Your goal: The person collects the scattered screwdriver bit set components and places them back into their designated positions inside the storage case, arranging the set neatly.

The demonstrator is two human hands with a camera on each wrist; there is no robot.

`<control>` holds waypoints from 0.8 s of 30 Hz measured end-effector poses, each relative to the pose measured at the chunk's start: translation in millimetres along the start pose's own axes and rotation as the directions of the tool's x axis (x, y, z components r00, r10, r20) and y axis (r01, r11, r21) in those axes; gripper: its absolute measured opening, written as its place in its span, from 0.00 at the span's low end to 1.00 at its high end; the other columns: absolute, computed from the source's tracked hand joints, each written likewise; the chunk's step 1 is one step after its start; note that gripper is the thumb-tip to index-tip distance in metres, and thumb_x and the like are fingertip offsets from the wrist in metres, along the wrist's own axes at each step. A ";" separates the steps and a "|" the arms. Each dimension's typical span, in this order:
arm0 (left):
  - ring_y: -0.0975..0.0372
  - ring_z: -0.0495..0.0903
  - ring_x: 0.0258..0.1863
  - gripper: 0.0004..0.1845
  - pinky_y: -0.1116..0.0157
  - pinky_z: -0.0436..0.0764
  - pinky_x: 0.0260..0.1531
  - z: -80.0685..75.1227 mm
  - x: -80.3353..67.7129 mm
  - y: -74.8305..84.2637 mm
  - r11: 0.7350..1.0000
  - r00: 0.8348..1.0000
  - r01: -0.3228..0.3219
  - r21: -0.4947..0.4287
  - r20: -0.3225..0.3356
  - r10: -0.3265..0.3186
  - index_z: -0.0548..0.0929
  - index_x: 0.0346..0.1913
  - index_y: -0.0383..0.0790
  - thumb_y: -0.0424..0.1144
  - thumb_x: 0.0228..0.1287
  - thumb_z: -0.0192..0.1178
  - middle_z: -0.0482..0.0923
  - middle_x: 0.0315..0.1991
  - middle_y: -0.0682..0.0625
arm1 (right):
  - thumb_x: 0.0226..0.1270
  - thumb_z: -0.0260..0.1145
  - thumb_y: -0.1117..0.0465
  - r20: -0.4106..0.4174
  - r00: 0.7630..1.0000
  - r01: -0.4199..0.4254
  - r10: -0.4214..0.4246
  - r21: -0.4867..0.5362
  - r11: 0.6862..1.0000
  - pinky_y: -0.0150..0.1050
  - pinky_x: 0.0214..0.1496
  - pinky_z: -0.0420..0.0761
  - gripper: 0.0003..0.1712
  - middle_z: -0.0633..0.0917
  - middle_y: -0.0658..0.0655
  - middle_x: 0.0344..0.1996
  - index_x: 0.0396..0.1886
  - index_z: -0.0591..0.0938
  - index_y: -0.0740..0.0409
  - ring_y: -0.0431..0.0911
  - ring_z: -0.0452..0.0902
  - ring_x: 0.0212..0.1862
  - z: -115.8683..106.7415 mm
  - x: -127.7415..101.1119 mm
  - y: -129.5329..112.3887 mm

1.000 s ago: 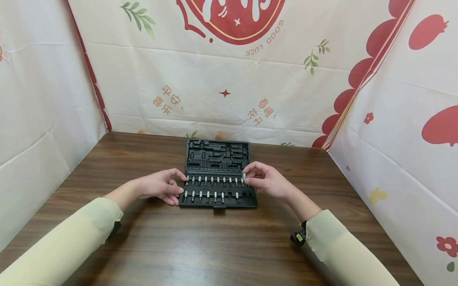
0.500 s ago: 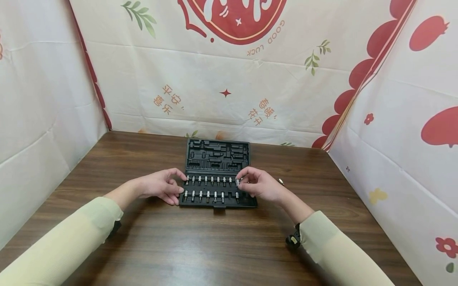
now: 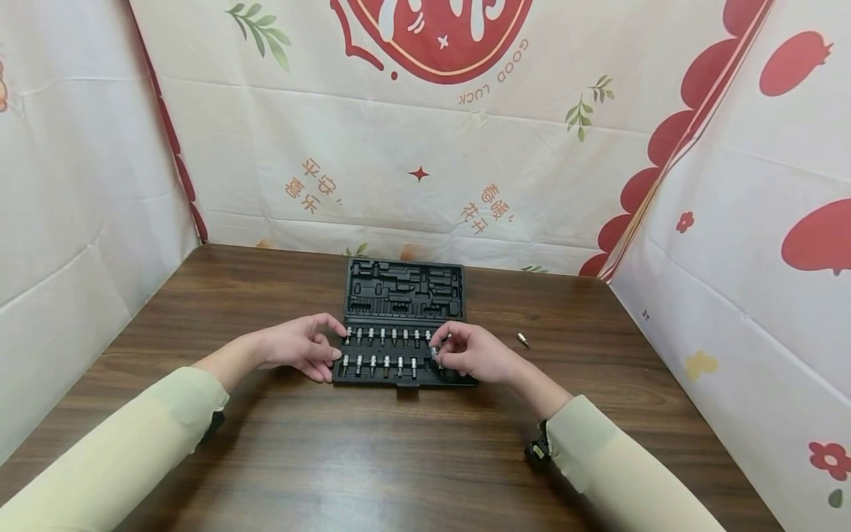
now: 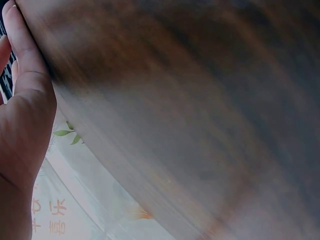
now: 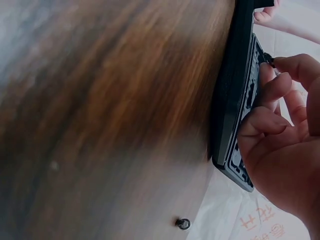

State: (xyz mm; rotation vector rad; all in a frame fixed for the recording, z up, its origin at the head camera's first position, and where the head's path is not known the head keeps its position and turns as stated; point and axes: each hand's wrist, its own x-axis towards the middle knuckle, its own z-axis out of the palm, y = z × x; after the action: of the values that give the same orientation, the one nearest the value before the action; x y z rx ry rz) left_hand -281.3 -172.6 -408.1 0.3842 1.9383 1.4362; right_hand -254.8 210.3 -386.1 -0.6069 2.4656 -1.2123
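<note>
A black bit socket case (image 3: 372, 383) lies unfolded on the table, its moulded lid (image 3: 405, 288) at the back. Silver bit sockets (image 3: 386, 363) stand in two rows in the near half. My right hand (image 3: 479, 356), over the case's right end, pinches a bit socket (image 3: 434, 353) between thumb and forefinger; the right wrist view shows its dark end (image 5: 270, 60). That hand covers the right part of both rows. At the case's left edge my left hand (image 3: 295, 346) rests with loosely bent fingers, the forefinger by the leftmost bit socket of the far row.
A single bit socket (image 3: 523, 340) lies on the brown wooden table (image 3: 399, 458), right of the case; the right wrist view shows this loose bit socket (image 5: 183, 223) too. Printed cloth (image 3: 412, 133) hangs behind the table and along both sides.
My right hand has moved left and nearer along the case, from the far row's right end toward the near row. The loose bit socket has come into view. My left hand stays put.
</note>
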 end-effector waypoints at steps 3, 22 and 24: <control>0.55 0.92 0.36 0.29 0.59 0.96 0.40 0.0 0.0 0.0 1.000 1.000 0.001 0.003 -0.002 -0.001 0.61 0.76 0.34 0.31 0.82 0.62 0.82 0.39 0.40 | 0.76 0.66 0.68 -0.001 1.000 0.001 -0.001 -0.028 1.000 0.33 0.32 0.80 0.12 0.87 0.54 0.38 0.55 0.84 0.56 0.43 0.77 0.33 2.6 1.1 0.5; 0.55 0.92 0.36 0.29 0.59 0.96 0.41 -0.7 0.2 -1.3 1.000 1.000 0.003 0.010 -0.004 -0.003 0.61 0.76 0.34 0.32 0.82 0.62 0.81 0.39 0.40 | 0.72 0.72 0.66 -0.099 0.995 -0.058 0.031 -0.278 0.959 0.35 0.34 0.78 0.10 0.83 0.47 0.31 0.48 0.87 0.49 0.40 0.76 0.29 17.2 6.0 -7.2; 0.55 0.92 0.36 0.29 0.59 0.96 0.41 -0.6 0.2 -1.3 1.000 1.000 0.002 0.010 -0.004 -0.002 0.61 0.76 0.34 0.32 0.82 0.62 0.81 0.39 0.40 | 0.72 0.73 0.65 -0.095 0.995 -0.058 0.033 -0.281 0.958 0.35 0.35 0.78 0.10 0.84 0.47 0.31 0.49 0.87 0.49 0.40 0.76 0.30 16.1 6.0 -7.1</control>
State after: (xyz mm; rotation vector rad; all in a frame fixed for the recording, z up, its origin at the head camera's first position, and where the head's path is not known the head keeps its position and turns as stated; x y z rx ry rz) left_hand -281.6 -173.4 -409.3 0.3843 1.9485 1.4277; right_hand -250.9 192.7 -390.4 -0.5751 2.7386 -0.8924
